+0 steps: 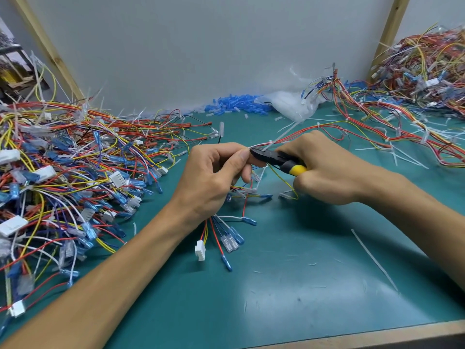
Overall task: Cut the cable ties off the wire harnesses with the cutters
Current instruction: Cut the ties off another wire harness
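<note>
Forearms reach over the green mat point(289, 298), where a loose tie point(375, 260) lies. The left hand point(214, 172) pinches the harness point(230, 239) between thumb and curled fingers, its terminals fanning out below the wrist. The right hand point(327, 170) grips the cutters point(274, 159), their tip at the white cable tie point(281, 136) on the wires, just beside the left thumb. Wire piles point(63, 172) lie on both sides.

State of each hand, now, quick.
Left hand: closed, fingers pinching the wire harness.
Right hand: closed, gripping the cutters.
</note>
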A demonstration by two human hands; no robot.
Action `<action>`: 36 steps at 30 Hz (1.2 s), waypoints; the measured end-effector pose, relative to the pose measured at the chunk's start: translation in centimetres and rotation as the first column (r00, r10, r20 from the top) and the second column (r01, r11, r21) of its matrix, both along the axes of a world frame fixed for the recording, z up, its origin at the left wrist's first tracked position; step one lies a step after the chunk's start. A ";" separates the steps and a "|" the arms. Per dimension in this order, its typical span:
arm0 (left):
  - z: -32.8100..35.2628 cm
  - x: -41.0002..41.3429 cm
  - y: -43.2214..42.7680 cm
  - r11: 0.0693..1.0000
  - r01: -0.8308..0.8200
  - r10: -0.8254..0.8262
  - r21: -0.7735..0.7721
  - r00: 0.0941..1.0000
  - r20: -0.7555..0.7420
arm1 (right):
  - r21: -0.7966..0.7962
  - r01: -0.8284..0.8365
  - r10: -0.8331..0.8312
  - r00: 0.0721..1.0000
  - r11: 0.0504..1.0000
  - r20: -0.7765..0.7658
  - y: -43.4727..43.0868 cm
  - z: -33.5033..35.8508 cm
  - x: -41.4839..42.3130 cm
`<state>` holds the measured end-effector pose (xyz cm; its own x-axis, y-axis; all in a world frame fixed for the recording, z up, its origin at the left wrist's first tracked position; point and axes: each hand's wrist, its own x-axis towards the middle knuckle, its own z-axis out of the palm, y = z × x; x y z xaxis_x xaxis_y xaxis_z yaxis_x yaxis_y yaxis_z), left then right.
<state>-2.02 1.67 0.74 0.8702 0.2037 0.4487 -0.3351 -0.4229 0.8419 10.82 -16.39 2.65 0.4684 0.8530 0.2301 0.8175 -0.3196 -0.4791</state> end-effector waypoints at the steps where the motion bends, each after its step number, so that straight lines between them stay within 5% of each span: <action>1: 0.0 0.0 0.0 1.000 0.006 -0.006 -0.013 1.000 0.006 | 0.006 -0.004 0.004 1.000 1.000 -0.009 0.0 0.0 0.0; 17: 0.1 0.1 0.1 0.999 0.013 -0.012 -0.052 1.000 0.018 | 0.015 -0.031 0.032 0.993 0.999 -0.109 -0.3 0.4 -0.7; 29: 0.0 0.4 0.8 0.986 -0.027 0.039 -0.166 0.997 0.069 | 0.168 0.133 -0.142 0.989 0.977 0.041 0.0 0.5 -0.3; 36: 0.0 0.8 0.8 0.992 -0.089 0.091 -0.088 0.996 0.021 | 0.241 0.088 -0.045 0.983 0.967 -0.178 -0.2 0.7 -0.5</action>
<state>-1.23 2.51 0.75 0.8351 0.3198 0.4476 -0.3206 -0.3782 0.8684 10.29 -16.54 3.35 0.5724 0.7455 0.3415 0.6984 -0.2249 -0.6795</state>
